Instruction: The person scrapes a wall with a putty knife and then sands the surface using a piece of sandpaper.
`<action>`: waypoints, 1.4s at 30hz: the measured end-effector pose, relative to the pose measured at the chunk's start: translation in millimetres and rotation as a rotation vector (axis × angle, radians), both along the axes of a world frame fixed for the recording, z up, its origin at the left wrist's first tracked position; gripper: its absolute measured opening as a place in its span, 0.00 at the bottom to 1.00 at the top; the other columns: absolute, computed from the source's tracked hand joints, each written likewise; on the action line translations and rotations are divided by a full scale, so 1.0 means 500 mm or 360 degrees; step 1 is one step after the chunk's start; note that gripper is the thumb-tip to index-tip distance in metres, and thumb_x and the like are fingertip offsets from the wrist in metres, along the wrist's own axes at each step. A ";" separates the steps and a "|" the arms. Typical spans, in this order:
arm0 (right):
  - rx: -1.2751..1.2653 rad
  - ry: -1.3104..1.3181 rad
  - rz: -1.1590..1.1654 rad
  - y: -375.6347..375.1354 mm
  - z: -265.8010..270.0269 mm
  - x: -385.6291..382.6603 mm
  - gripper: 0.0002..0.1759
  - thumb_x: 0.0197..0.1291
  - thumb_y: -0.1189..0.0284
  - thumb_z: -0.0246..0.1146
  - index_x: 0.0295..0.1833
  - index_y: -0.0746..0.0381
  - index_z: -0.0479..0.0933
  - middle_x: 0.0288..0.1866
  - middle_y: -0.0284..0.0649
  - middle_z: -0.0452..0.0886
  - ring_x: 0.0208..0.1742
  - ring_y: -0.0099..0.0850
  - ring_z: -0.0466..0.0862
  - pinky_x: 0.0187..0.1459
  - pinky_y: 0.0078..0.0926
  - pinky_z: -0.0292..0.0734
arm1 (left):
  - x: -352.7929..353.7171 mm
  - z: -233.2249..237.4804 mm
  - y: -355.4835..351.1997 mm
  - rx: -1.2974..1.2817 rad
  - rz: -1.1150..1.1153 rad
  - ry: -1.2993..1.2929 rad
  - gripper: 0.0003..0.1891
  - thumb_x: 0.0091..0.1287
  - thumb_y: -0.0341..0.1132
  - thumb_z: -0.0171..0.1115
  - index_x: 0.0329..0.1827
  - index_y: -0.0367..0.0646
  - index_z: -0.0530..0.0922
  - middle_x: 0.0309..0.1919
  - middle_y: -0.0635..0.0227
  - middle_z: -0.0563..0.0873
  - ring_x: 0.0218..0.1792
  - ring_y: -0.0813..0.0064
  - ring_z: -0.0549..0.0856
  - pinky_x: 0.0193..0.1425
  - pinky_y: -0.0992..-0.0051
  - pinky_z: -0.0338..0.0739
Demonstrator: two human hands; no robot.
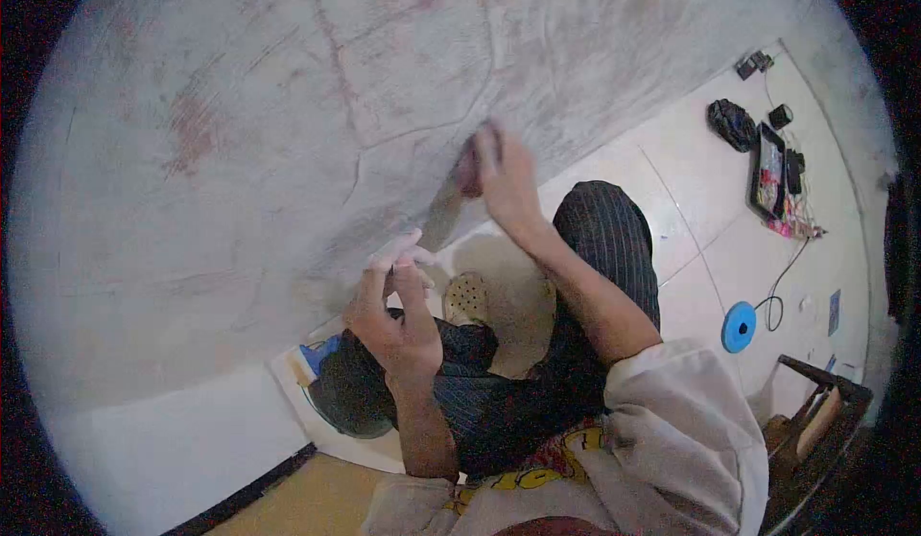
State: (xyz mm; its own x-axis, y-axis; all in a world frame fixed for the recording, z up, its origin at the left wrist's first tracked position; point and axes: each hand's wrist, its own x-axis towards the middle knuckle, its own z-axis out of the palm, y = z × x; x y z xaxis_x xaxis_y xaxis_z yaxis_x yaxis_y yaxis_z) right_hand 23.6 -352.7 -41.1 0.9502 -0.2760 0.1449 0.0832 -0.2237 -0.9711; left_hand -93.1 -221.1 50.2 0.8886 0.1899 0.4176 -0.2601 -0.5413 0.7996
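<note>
A grey plastered wall (259, 152) with reddish patches and raised lines fills the upper left. My right hand (504, 176) is at the wall's lower part, its fingers bent and smeared by motion; something dark reddish shows at its fingers, too blurred to name. Lower and to the left, my left hand (391, 311) is raised near the wall, fingertips pale and drawn together; what they hold, if anything, is hidden. Between the hands lies a grey-brown shape, and a cream perforated item (466, 298) is below it, by my striped dark trousers (609, 239).
On the tiled floor (672, 220) at right are a black tray (769, 172) of small items, a black bundle (731, 124), adapters, cables and a blue disc (739, 327). A dark crate (815, 431) stands lower right. A blue item (321, 352) is at lower left.
</note>
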 end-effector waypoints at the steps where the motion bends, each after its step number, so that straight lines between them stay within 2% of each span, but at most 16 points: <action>1: -0.0187 -0.0086 0.0116 0.016 0.015 -0.011 0.21 0.71 0.59 0.50 0.46 0.69 0.76 0.41 0.60 0.80 0.45 0.56 0.80 0.48 0.49 0.71 | 0.000 0.005 -0.002 -0.0030 0.0006 0.0033 0.13 0.73 0.37 0.53 0.48 0.38 0.81 0.28 0.64 0.86 0.23 0.78 0.80 0.30 0.76 0.74; 3: -0.0207 0.0084 0.0143 0.011 0.029 -0.010 0.22 0.71 0.58 0.49 0.46 0.69 0.76 0.42 0.60 0.80 0.47 0.57 0.79 0.49 0.49 0.71 | 0.000 0.011 -0.011 -0.0054 0.0000 0.0070 0.12 0.73 0.37 0.53 0.48 0.39 0.81 0.28 0.65 0.86 0.24 0.78 0.80 0.30 0.77 0.75; 5: 0.0214 -0.0031 -0.0089 0.002 0.023 0.008 0.20 0.72 0.64 0.50 0.43 0.73 0.75 0.31 0.55 0.80 0.36 0.44 0.81 0.43 0.39 0.74 | 0.002 0.017 -0.020 -0.0144 0.0073 0.0164 0.11 0.72 0.35 0.54 0.48 0.40 0.82 0.28 0.66 0.86 0.24 0.79 0.80 0.31 0.78 0.75; 8: -0.0163 -0.0353 -0.0132 0.029 -0.022 0.007 0.20 0.71 0.63 0.51 0.41 0.72 0.76 0.27 0.48 0.80 0.31 0.34 0.81 0.36 0.33 0.74 | 0.008 0.016 -0.030 -0.0174 0.0014 0.0099 0.11 0.71 0.34 0.54 0.48 0.40 0.82 0.30 0.66 0.86 0.24 0.81 0.80 0.30 0.79 0.74; 9: -0.0163 -0.0366 -0.0134 0.021 -0.020 0.010 0.20 0.71 0.63 0.51 0.41 0.72 0.76 0.27 0.48 0.80 0.31 0.34 0.81 0.36 0.33 0.74 | 0.010 0.021 -0.038 -0.0175 0.0011 0.0085 0.11 0.71 0.34 0.54 0.48 0.40 0.82 0.30 0.66 0.86 0.24 0.81 0.80 0.30 0.79 0.74; 11: 0.0234 0.0072 0.0032 0.000 -0.022 0.011 0.22 0.70 0.59 0.50 0.48 0.69 0.77 0.42 0.59 0.80 0.46 0.56 0.79 0.49 0.48 0.71 | 0.008 0.034 -0.049 0.0003 -0.0009 0.0178 0.12 0.72 0.33 0.51 0.48 0.38 0.82 0.29 0.64 0.87 0.28 0.79 0.83 0.35 0.75 0.77; 15: 0.0200 0.0266 -0.0052 -0.033 -0.010 0.031 0.22 0.68 0.59 0.53 0.51 0.69 0.76 0.43 0.59 0.80 0.46 0.56 0.80 0.48 0.47 0.72 | 0.015 0.015 -0.043 -0.0014 -0.0010 0.0211 0.12 0.71 0.33 0.51 0.48 0.39 0.81 0.30 0.64 0.87 0.30 0.76 0.84 0.38 0.75 0.78; 17: -0.0119 -0.0093 0.0097 -0.008 0.012 -0.001 0.23 0.68 0.58 0.53 0.51 0.69 0.76 0.42 0.58 0.81 0.45 0.56 0.81 0.47 0.46 0.72 | 0.014 0.014 -0.037 0.0044 -0.0051 0.0244 0.12 0.71 0.33 0.51 0.49 0.39 0.81 0.30 0.62 0.87 0.32 0.71 0.86 0.40 0.74 0.78; 24: 0.0284 0.0244 -0.0014 -0.020 0.020 0.015 0.21 0.68 0.61 0.53 0.46 0.70 0.77 0.39 0.57 0.80 0.44 0.53 0.80 0.48 0.44 0.72 | 0.014 -0.002 -0.012 0.0159 -0.0066 0.0327 0.12 0.72 0.35 0.52 0.52 0.43 0.81 0.33 0.63 0.87 0.31 0.74 0.84 0.37 0.75 0.77; 27: -0.0007 -0.0004 0.0215 0.002 0.022 0.001 0.22 0.67 0.60 0.53 0.45 0.72 0.77 0.38 0.57 0.81 0.44 0.52 0.80 0.49 0.45 0.72 | 0.012 -0.011 -0.001 0.0683 -0.0159 0.0543 0.14 0.72 0.38 0.53 0.57 0.46 0.78 0.40 0.58 0.87 0.39 0.64 0.86 0.43 0.68 0.78; 30: 0.0471 0.0170 -0.0209 -0.002 -0.025 0.024 0.23 0.67 0.60 0.53 0.45 0.73 0.77 0.39 0.57 0.81 0.45 0.52 0.80 0.50 0.45 0.72 | 0.007 0.015 -0.012 0.0648 -0.0261 0.0677 0.18 0.73 0.40 0.52 0.61 0.43 0.75 0.42 0.52 0.85 0.44 0.53 0.84 0.50 0.62 0.76; 32: 0.0259 0.0142 -0.0023 0.003 -0.022 0.014 0.20 0.69 0.61 0.55 0.48 0.70 0.78 0.29 0.41 0.79 0.23 0.26 0.77 0.25 0.24 0.72 | 0.011 0.024 -0.021 0.0292 -0.0153 0.0944 0.18 0.73 0.40 0.52 0.61 0.43 0.75 0.43 0.51 0.85 0.48 0.51 0.83 0.54 0.59 0.73; 33: 0.0246 0.0153 -0.0018 0.001 -0.013 0.010 0.20 0.69 0.61 0.55 0.48 0.70 0.78 0.29 0.41 0.79 0.23 0.26 0.77 0.25 0.24 0.72 | 0.014 0.012 -0.018 0.0278 -0.0152 0.0955 0.18 0.73 0.40 0.52 0.61 0.43 0.75 0.43 0.51 0.85 0.48 0.51 0.83 0.54 0.59 0.73; 35: 0.0186 0.0100 -0.0106 0.008 0.008 0.009 0.22 0.67 0.61 0.52 0.46 0.72 0.78 0.42 0.57 0.82 0.47 0.50 0.81 0.51 0.43 0.72 | 0.021 -0.016 0.001 0.0615 -0.0180 0.0638 0.18 0.73 0.40 0.54 0.63 0.47 0.75 0.47 0.55 0.86 0.46 0.58 0.86 0.49 0.66 0.79; 36: 0.0453 0.0277 -0.0051 -0.011 0.033 0.015 0.22 0.68 0.62 0.53 0.46 0.72 0.78 0.40 0.56 0.82 0.44 0.47 0.82 0.49 0.40 0.73 | 0.020 -0.016 0.004 0.0619 -0.0156 0.0646 0.18 0.73 0.40 0.54 0.63 0.47 0.75 0.47 0.55 0.86 0.46 0.58 0.86 0.49 0.66 0.79; 42: 0.0558 0.0173 -0.0101 -0.018 0.039 0.017 0.19 0.69 0.64 0.52 0.49 0.71 0.77 0.39 0.55 0.82 0.43 0.45 0.82 0.48 0.38 0.73 | 0.018 0.004 -0.007 0.0529 -0.0084 0.0803 0.18 0.73 0.39 0.54 0.63 0.47 0.75 0.47 0.56 0.86 0.47 0.62 0.86 0.49 0.66 0.80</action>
